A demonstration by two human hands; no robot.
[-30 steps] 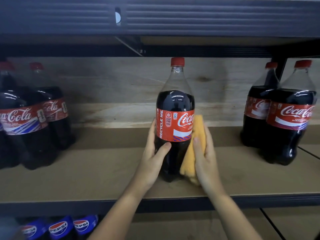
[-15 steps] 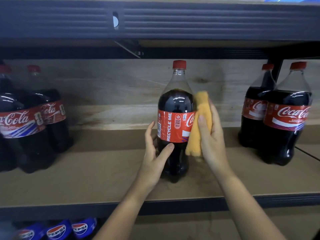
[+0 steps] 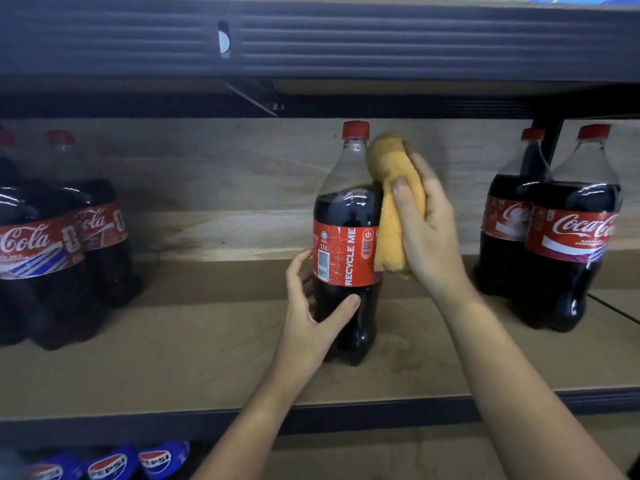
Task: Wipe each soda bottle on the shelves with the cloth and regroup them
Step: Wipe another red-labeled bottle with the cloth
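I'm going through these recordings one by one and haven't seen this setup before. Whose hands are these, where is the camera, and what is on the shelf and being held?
There is no machine here: a person works bare-handed, and the single picture comes from a wide-angle camera on their head, looking forward and down. The left hand grips the lower body of an upright Coca-Cola bottle standing mid-shelf. The right hand holds a folded orange cloth against the bottle's right side, from the shoulder down to the label. More Coca-Cola bottles stand in a group at left and a pair at right. Pepsi bottles show on the shelf below.
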